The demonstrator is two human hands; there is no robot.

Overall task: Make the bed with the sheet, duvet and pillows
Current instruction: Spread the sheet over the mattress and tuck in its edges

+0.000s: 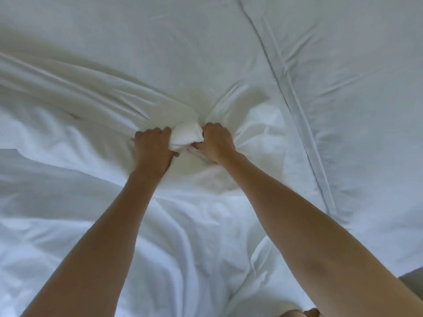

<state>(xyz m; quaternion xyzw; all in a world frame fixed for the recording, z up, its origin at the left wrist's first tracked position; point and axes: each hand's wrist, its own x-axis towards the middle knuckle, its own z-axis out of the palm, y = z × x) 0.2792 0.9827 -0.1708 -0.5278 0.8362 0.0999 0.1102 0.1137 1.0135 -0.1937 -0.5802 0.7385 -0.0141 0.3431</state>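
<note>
White bedding fills the whole view. A rumpled white duvet [91,225] lies across the near half of the bed. Beyond it a smoother white sheet [171,53] stretches away, with a long fold seam [295,106] running down the right side. A bunched wad of the white fabric [186,136] stands up at the middle. My left hand [154,149] grips the wad from the left, fingers curled into it. My right hand [216,141] grips the same wad from the right. Both arms reach forward over the duvet. No pillows are visible.
A small dark patch, perhaps floor or the bed's edge [414,280], shows at the lower right corner. Deep creases [80,92] fan out to the left from the gripped wad.
</note>
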